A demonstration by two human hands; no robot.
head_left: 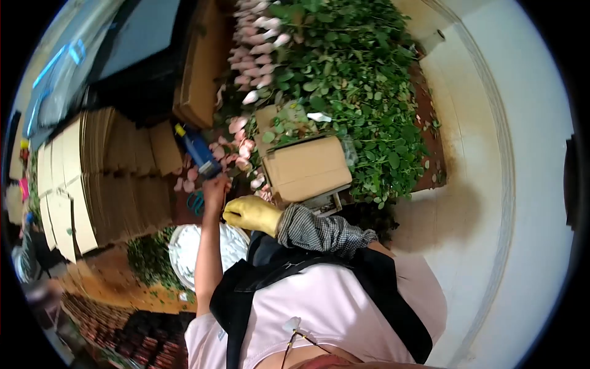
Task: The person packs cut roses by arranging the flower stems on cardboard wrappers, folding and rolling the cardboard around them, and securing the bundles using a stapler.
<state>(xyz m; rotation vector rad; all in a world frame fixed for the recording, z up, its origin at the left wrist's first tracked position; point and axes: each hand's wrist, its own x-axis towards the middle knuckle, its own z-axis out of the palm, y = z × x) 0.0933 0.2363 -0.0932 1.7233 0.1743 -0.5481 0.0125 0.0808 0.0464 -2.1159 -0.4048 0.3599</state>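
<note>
My bare left hand (215,187) is just below a blue object with a yellow tip (198,152), its fingers bent in. My right hand (253,215), in a yellow glove with a checked sleeve, is closed with the fingers curled, close beside the left. I cannot tell what the fingers of either hand hold. Teal loops like scissor handles (195,202) lie left of my left wrist. Loose pink petals (243,147) are scattered beyond both hands. A cardboard-covered stand (309,169) sits ahead of the glove.
Leafy green stems (369,92) with pink rose heads (253,52) pile up ahead. Stacked cardboard sheets (104,178) stand at the left. A round white tub (174,261) of white pieces is by my left forearm. A white wall (522,184) runs along the right.
</note>
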